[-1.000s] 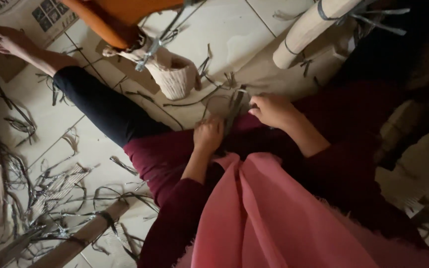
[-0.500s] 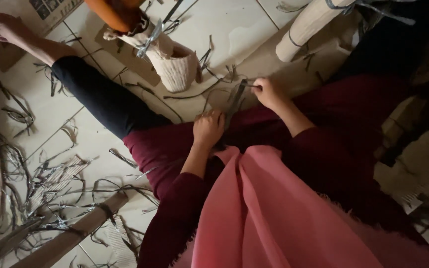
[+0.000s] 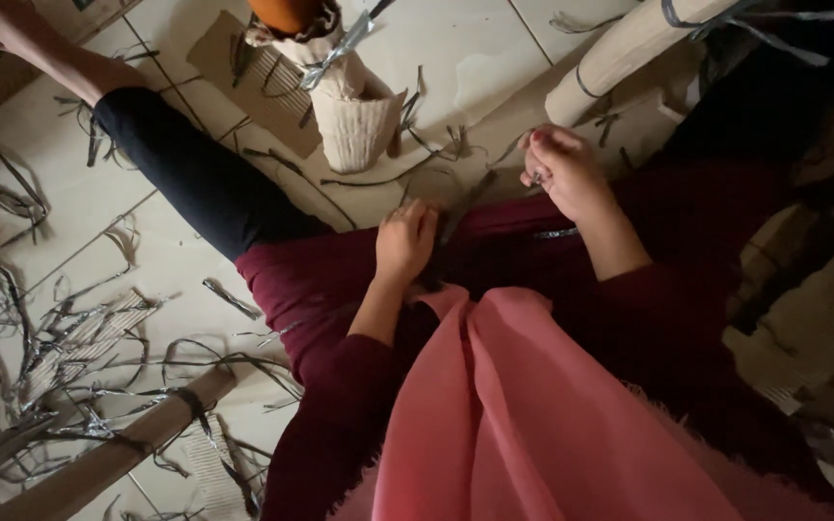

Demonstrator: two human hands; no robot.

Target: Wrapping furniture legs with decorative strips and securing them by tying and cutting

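Two hands over dark-red lap, left hand (image 3: 404, 241) closed on grey strips (image 3: 458, 214) w/ knuckles up, right hand (image 3: 564, 169) raised just beside, fingers pinched on strip end, woven roll (image 3: 354, 121) on tiled floor (image 3: 456, 48) nearby
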